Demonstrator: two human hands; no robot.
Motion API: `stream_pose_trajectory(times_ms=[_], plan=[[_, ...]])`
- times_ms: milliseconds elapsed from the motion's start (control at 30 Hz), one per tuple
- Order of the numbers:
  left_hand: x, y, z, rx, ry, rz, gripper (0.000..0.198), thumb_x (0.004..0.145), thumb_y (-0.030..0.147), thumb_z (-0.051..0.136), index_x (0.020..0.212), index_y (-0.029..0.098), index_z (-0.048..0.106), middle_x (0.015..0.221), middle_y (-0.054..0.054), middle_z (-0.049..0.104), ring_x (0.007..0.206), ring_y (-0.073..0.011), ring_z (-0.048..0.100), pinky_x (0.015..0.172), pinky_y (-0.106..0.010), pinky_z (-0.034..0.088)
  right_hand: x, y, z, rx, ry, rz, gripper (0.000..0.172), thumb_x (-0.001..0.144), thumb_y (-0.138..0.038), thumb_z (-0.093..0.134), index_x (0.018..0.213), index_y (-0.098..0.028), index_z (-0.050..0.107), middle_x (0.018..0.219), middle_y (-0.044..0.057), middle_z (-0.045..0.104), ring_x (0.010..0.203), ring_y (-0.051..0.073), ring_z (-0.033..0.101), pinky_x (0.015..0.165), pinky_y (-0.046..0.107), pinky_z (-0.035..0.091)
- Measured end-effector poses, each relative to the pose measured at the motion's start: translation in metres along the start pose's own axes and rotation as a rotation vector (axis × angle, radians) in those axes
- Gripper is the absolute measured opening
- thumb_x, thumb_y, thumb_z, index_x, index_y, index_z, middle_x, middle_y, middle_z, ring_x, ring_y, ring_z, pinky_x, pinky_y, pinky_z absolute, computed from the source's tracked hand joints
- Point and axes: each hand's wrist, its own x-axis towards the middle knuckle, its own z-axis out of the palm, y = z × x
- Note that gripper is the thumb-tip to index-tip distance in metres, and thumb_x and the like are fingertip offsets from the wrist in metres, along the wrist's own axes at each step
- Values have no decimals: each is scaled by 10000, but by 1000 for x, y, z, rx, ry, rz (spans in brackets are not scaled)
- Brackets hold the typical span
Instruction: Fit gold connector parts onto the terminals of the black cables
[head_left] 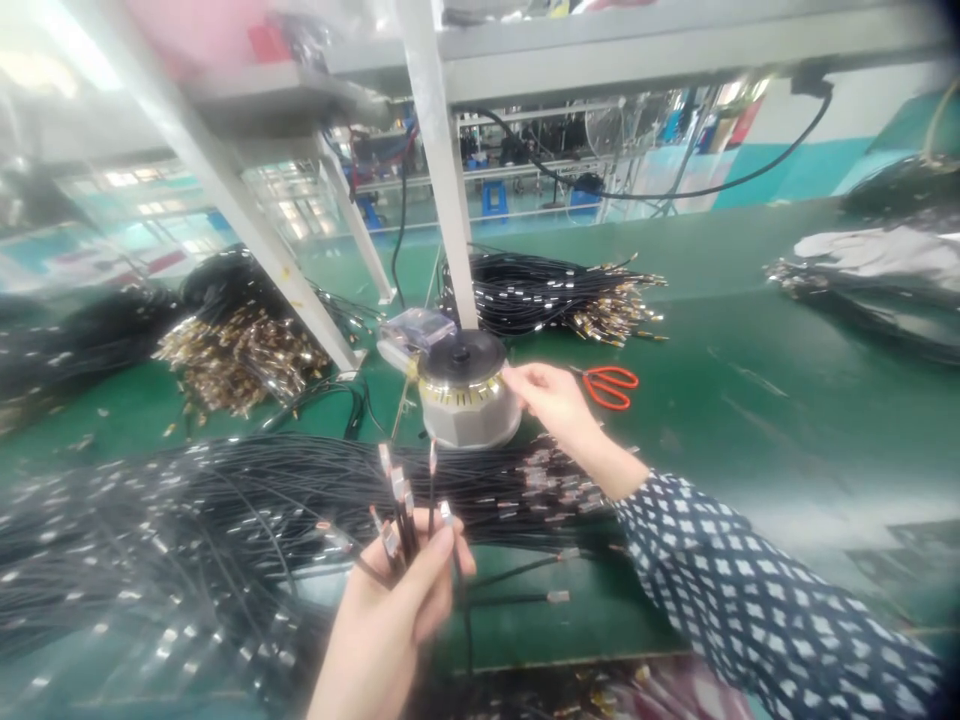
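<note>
Left hand [409, 590] closed around several short-showing black cables [407, 525], thumb across them, metal-tipped ends pointing up and fanned out. Right hand [551, 405], ahead and to the right of it, has its fingertips drawn together at the right edge of a round grey device [471, 418] with a black disc [465, 357] on top; cannot tell whether anything is pinched there. Patterned dark sleeve [742, 590] on the right arm.

Just beyond the left hand and running out to its left — a wide spread of black cables [262, 480], tipped ends below the right hand. Two loose cables [517, 600] lie right of the left hand. Red-handled scissors [611, 388] just right of the right hand, on the green tabletop [720, 400].

Farther out: a cable bundle [525, 285] behind the device, beyond the right hand; a gold-ended bundle [240, 365] ahead and left of the left hand; white cloth [885, 250] over more cables, well right of both hands. Pale metal post [439, 150] rises behind the device.
</note>
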Motion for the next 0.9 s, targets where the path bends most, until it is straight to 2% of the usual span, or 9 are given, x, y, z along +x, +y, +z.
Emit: stream_pose_trajectory(times_ms=[100,267,400,533,733,800,900], plan=[[-1,1,1,1,-2,11,256,775,350,762,733,123,652,553,-2,609,376,5,281,439,-209,143,1,-2,7,-2,-1,-17,294,772,-408,672,670,-132,671,618,27,634,535,127,547,553,265,454],[0,0,1,-18,-33,-3,241,773,343,765,765,129,655,641,-37,672,379,3,302,438,-210,146,-10,-13,8,-28,93,-149,144,758,-298,697,724,-158,686,839,50,672,735,155,596,730,288,479],[3,-2,-1,-36,-40,-1,211,788,325,751,808,135,662,641,-35,671,379,-3,309,432,-207,149,-9,-12,7,0,79,-127,169,773,-322,684,737,-158,666,756,27,669,621,134,588,643,283,498],[4,-3,-1,-44,-37,-8,230,770,331,764,811,127,665,644,-44,671,379,-7,313,424,-206,152,-6,-6,13,59,59,-57,223,719,-351,726,771,-160,624,689,3,664,517,113,572,540,268,505],[2,-1,-1,-58,-8,-31,260,741,328,782,872,141,655,628,-47,672,386,-20,335,429,-202,174,-14,-14,18,157,81,-70,246,679,-317,761,745,-177,570,669,-15,636,582,115,585,583,258,513],[2,0,-2,-63,-28,-35,266,724,311,792,877,147,648,618,-42,669,378,-21,330,423,-204,177,-27,-20,13,176,25,-59,239,682,-298,767,769,-176,582,680,-17,637,585,111,583,590,254,511],[1,2,-1,-53,-56,-50,240,715,265,795,849,157,628,623,-45,679,374,-19,326,422,-203,193,-54,-26,2,203,-248,73,251,693,-285,775,825,-168,596,719,-6,648,597,109,585,590,248,495]])
